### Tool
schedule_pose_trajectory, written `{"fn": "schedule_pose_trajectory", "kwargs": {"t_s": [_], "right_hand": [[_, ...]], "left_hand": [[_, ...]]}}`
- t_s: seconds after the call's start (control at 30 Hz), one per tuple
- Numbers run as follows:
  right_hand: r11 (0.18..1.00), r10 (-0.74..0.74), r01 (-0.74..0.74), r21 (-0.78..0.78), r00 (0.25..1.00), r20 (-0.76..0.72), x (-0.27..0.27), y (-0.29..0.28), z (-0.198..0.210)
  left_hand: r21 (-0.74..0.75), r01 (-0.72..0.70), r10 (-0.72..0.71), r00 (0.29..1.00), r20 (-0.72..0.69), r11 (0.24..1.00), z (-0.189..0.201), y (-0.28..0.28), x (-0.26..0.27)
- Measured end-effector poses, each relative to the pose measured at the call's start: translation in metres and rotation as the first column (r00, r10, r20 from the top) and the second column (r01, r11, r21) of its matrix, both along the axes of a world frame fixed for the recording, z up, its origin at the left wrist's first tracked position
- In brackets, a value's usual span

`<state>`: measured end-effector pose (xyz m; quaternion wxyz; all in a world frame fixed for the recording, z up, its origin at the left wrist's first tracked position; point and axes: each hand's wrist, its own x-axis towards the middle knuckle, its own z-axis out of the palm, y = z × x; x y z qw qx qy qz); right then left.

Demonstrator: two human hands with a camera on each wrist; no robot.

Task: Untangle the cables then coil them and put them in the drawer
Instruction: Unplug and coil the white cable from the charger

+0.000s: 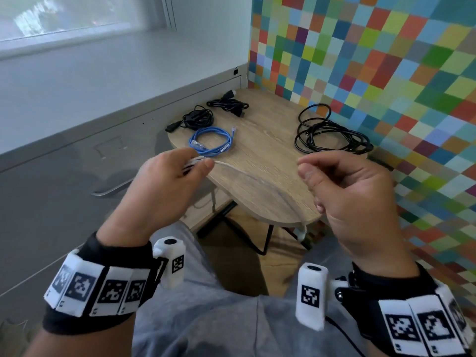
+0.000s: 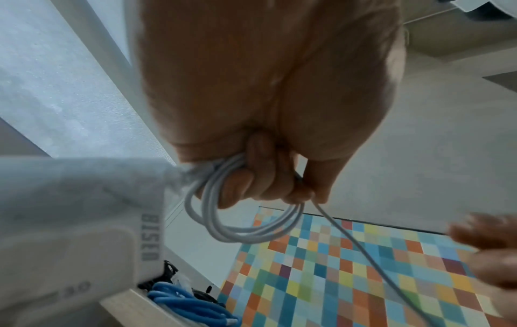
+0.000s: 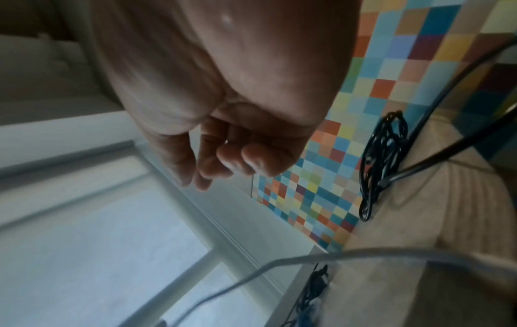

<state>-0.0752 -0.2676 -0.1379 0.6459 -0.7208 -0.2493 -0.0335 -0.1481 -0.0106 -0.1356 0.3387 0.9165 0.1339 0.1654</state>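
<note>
Two hands work nearest the camera, above the lap. At about 9 o'clock the left hand (image 1: 164,186) has its fingers (image 2: 260,177) curled round several finished loops of the white cable (image 2: 240,230), thumb pinning the strand where it leaves the coil. From there the free tail sags toward 5 o'clock, drooping off the near edge of the surface (image 1: 268,161). At 3 o'clock the right hand (image 1: 353,199) hovers with fingers (image 3: 223,159) loosely curled and, in the wrist view, holding nothing; the tail passes beneath it, apart from the fingertips.

Thin, light and limp, this cable will likely sag wherever it is unsupported and spring open if the left pinch loosens. A sensible hold would be on the tail just past the coil, so the next loop matches the others.

Farther out, at 11 o'clock on the surface, lies the blue cable (image 1: 210,140), already coiled. Beyond it sit two black bundles (image 1: 198,119), also gathered. At 1 o'clock a loose black cable (image 1: 332,132) sprawls in wide overlapping loops, probably stiffer and still to be tidied. Left of the surface stands a grey cabinet with a drawer handle (image 1: 113,190); the drawer front appears closed.
</note>
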Motion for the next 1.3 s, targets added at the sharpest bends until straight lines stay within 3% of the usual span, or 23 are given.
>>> {"fn": "schedule_pose_trajectory", "kwargs": {"t_s": [0.1, 0.23, 0.3, 0.4, 0.47, 0.57, 0.67, 0.77, 0.83, 1.1, 1.2, 1.3], "right_hand": [[0.984, -0.01, 0.014, -0.179, 1.0, 0.022, -0.005, 0.011, -0.003], [0.976, 0.08, -0.099, -0.194, 0.992, -0.102, -0.013, 0.029, -0.01], [0.981, 0.028, -0.03, -0.192, 0.999, -0.017, -0.012, 0.03, -0.013], [0.969, -0.119, 0.161, -0.188, 0.969, 0.217, -0.007, 0.028, -0.013], [0.963, -0.188, 0.232, -0.14, 0.945, 0.269, -0.005, 0.029, -0.011], [0.98, -0.2, 0.198, 0.037, 0.977, 0.074, -0.006, 0.032, -0.007], [0.988, -0.103, 0.114, 0.1, 0.988, -0.112, -0.009, 0.035, -0.005], [0.982, 0.08, -0.029, 0.186, 0.958, -0.274, -0.013, 0.037, -0.009], [0.967, 0.168, -0.087, 0.241, 0.926, -0.339, -0.014, 0.038, -0.011], [0.967, 0.229, -0.177, 0.185, 0.921, -0.316, -0.016, 0.037, -0.01], [0.981, 0.154, -0.107, 0.162, 0.937, -0.312, -0.012, 0.038, -0.015], [0.982, 0.121, -0.066, 0.176, 0.939, -0.323, -0.012, 0.04, -0.019]], "left_hand": [[-0.125, 0.069, -0.063, 0.997, 0.053, 0.99, 0.0, -0.006, 0.0], [-0.359, 0.225, -0.196, 0.974, 0.114, 0.906, 0.0, -0.017, 0.0], [-0.533, 0.317, -0.28, 0.948, 0.151, 0.784, -0.001, -0.02, 0.0], [-0.766, 0.362, -0.329, 0.921, 0.207, 0.532, -0.002, -0.032, -0.002], [-0.864, 0.365, -0.347, 0.906, 0.243, 0.346, -0.001, -0.045, -0.003], [-0.917, 0.384, -0.361, 0.875, 0.322, 0.112, 0.001, -0.06, -0.002], [-0.923, 0.383, -0.322, 0.878, 0.355, 0.025, 0.001, -0.068, 0.002], [-0.926, 0.378, -0.233, 0.9, 0.368, 0.001, -0.002, -0.069, 0.006], [-0.928, 0.372, -0.175, 0.915, 0.363, 0.024, -0.004, -0.069, 0.008], [-0.948, 0.301, -0.154, 0.946, 0.285, 0.1, -0.008, -0.069, 0.01], [-0.936, 0.285, -0.15, 0.954, 0.258, 0.205, -0.01, -0.07, 0.01], [-0.879, 0.271, -0.17, 0.961, 0.22, 0.393, -0.01, -0.072, 0.011]]}}
